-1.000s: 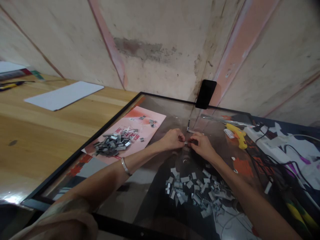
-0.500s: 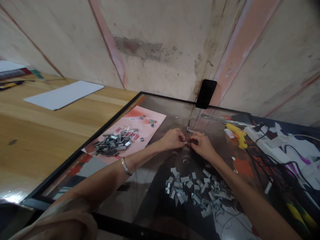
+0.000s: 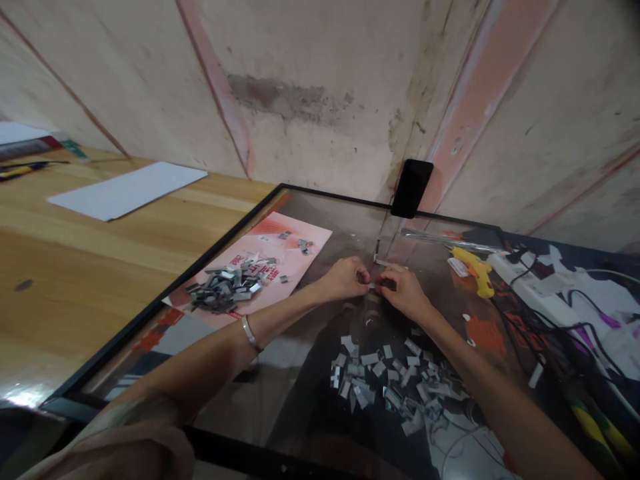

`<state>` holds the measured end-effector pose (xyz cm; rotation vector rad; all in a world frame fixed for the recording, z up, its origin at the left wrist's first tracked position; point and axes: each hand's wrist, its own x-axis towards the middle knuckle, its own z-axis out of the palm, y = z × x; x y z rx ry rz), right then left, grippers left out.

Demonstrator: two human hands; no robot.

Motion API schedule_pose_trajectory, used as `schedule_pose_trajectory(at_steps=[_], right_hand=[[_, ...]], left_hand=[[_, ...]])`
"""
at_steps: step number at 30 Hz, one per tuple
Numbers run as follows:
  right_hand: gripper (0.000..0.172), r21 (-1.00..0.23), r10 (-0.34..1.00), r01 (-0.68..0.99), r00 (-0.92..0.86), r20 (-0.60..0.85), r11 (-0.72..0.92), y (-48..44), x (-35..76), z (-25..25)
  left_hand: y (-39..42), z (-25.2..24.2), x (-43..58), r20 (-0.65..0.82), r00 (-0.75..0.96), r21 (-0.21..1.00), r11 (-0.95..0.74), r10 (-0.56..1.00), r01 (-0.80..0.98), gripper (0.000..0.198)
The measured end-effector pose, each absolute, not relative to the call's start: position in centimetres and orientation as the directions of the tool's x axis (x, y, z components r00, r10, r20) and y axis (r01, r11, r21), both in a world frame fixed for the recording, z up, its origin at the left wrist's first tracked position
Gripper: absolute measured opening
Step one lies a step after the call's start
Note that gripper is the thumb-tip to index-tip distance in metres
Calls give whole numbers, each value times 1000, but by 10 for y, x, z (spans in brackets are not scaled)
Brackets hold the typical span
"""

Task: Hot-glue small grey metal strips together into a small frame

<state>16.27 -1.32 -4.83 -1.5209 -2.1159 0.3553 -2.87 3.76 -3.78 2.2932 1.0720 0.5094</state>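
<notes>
In the head view, a small pale piece (image 3: 371,287) seems to be pinched between the fingertips of the left hand (image 3: 347,279) and the right hand (image 3: 406,291), over the glass-topped counter (image 3: 345,220). Metal pieces (image 3: 371,359) are scattered on the near side; a metal heap (image 3: 226,289) is carried by a pink sheet (image 3: 270,293).

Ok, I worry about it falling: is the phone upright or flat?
Upright: the phone stands at the black edge, broad face toward us, wall behind.
</notes>
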Motion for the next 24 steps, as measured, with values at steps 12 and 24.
schedule_pose_trajectory(at_steps=[12,24], right_hand=[[10,-481,933,803,-255,255,351,-13,163,-49],[9,-482,929,800,-257,265,358,-13,164,-51]], left_hand=[[37,-37,-29,114,612,631,-533,782,563,20],[38,-39,-30,122,624,628,-547,771,553,19]])
